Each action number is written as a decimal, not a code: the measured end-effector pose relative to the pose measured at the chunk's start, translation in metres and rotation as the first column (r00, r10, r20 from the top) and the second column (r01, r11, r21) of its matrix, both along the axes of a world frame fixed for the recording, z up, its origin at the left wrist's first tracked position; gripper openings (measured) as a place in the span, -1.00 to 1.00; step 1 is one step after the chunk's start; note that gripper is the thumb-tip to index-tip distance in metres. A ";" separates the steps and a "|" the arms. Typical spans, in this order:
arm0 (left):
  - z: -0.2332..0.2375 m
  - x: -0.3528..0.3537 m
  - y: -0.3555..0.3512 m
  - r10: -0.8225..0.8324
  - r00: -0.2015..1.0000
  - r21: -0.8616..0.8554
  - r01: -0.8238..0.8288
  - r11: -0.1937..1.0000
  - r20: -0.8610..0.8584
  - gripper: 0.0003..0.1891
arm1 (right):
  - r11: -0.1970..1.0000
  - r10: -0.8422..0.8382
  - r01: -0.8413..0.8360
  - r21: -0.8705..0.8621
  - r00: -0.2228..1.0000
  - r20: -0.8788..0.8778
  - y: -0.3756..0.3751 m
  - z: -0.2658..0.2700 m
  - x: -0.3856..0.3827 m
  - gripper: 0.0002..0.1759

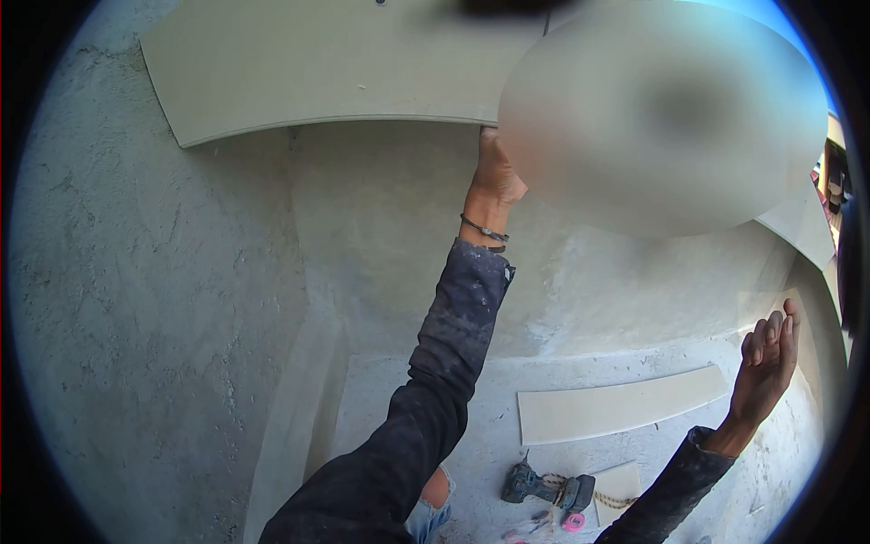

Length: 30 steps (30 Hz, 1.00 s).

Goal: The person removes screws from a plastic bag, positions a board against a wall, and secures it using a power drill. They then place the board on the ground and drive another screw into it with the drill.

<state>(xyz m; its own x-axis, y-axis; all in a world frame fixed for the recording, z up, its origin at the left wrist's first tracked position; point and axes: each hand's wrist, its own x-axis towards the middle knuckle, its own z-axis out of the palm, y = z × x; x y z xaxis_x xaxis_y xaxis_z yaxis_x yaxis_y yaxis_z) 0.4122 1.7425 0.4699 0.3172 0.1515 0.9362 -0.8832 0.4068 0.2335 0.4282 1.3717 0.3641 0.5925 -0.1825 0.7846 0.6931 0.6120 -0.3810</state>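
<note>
A pale curved panel (335, 68) spans the top of the head view. My left hand (498, 170) is raised to its lower edge and touches it near the right part; a blurred patch and the panel hide most of the fingers, so their pose is unclear. Dark bands circle that wrist. On the right, my right hand (768, 363) is held up in the air, fingers loosely bent and partly apart, with nothing in it. Its nearest surface is the curved wall behind it.
A curved pale strip (621, 406) lies on the floor. Below it are a cordless drill (544, 486), a pink round item (573, 522) and a small pale piece (618, 480). A rough grey wall (136, 299) stands at the left.
</note>
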 end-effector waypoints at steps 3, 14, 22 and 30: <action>0.003 0.004 0.014 -0.175 0.985 0.022 0.175 0.984 -0.011 -0.76 | 1.000 -0.014 0.014 0.000 1.000 -0.006 0.002 0.000 -0.003 -0.64; 0.002 -0.005 0.009 -0.135 0.990 -0.047 0.137 0.989 0.039 -0.56 | 0.997 -0.072 0.071 -0.022 0.996 -0.048 0.010 0.004 0.004 -0.63; -0.003 -0.005 0.007 -0.002 0.998 0.004 0.001 1.000 0.058 -0.53 | 0.993 -0.103 0.100 -0.055 0.992 -0.066 0.016 0.006 0.006 -0.65; -0.010 -0.009 0.006 0.011 0.994 -0.059 -0.004 0.998 0.111 -0.62 | 0.989 -0.128 0.123 -0.079 0.990 -0.060 0.021 0.009 0.000 -0.65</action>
<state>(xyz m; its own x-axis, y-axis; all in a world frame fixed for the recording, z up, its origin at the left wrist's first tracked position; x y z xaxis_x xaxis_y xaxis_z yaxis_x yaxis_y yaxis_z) 0.4031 1.7488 0.4603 0.2106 0.2089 0.9550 -0.9055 0.4099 0.1100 0.4287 1.3926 0.3733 0.6183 -0.2010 0.7598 0.7351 0.4901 -0.4685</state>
